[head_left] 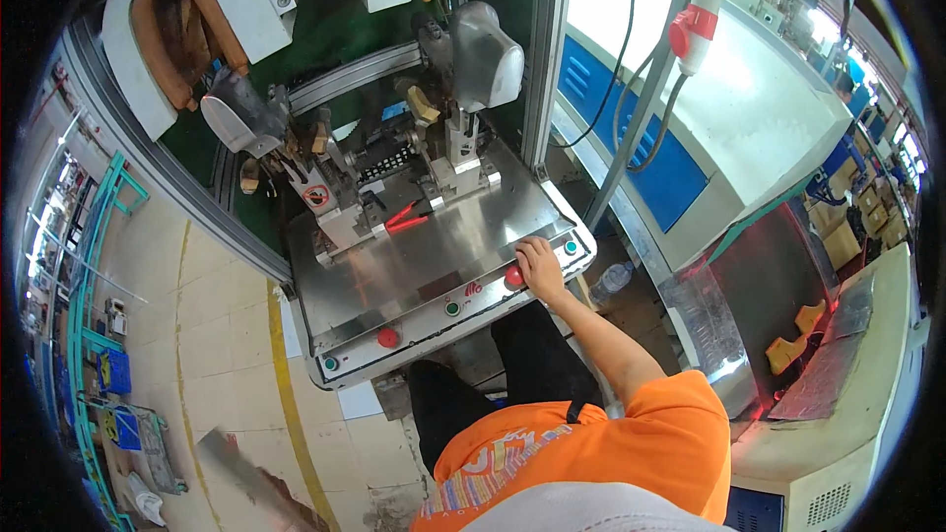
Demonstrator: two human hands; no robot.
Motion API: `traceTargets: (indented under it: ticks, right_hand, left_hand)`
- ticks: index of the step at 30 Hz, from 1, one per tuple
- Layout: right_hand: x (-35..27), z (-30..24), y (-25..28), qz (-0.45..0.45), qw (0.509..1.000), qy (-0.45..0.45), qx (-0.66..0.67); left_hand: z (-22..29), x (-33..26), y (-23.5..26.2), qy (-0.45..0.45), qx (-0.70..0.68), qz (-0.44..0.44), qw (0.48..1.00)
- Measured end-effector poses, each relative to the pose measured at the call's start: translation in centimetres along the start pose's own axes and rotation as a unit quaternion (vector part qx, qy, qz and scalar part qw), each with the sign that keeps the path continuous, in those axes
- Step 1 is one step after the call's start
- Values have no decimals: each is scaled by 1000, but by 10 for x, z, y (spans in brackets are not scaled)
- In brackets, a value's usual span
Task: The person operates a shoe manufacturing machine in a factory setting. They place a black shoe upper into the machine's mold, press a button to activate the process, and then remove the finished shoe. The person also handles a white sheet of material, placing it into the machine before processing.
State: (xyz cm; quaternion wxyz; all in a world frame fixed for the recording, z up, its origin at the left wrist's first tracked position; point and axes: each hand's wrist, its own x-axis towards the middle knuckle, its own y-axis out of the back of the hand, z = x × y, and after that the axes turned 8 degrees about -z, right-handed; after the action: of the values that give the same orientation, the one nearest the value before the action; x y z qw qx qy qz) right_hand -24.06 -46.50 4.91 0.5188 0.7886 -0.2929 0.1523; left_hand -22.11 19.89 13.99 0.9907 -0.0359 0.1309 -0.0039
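Note:
My right hand (539,268) rests on the front control panel (419,313) of a machine, palm down with its fingers stretched out. Its fingertips lie at the right red push button (514,277); whether they press it I cannot tell. A green button (571,247) sits just to the right of this hand. Further left along the panel are a middle green button (452,308), the left red button (388,337) and another green button (331,364). Red-handled pliers (404,220) lie on the steel plate (463,232) behind the panel. My left hand is out of view.
Two shiny metal forms shaped like shoe lasts, one left (243,122) and one right (488,57), stand on clamps over the plate. Above hang white holders with brown U-shaped pads (148,30). A conveyor (759,276) with orange pieces (788,350) runs at right.

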Motion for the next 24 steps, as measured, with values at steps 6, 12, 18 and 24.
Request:
traceTargets:
  ticks: [6, 12, 18, 24]
  right_hand:
    - [0, 2, -1, 8, 1000, 1, 7]
    - [-1, 4, -2, 7, 1000, -4, 3]
    - [-3, 5, -1, 2, 1000, -6, 1]
    - [-2, 1, 2, 9, 1000, -8, 4]
  left_hand:
    - [-13, 28, 37, -24, 295, -22, 955]
    - [1, 22, 6, -21, -68, 46, 996]
    - [13, 27, -16, -93, 225, -13, 970]
    - [-5, 42, 18, -49, 19, 40, 998]
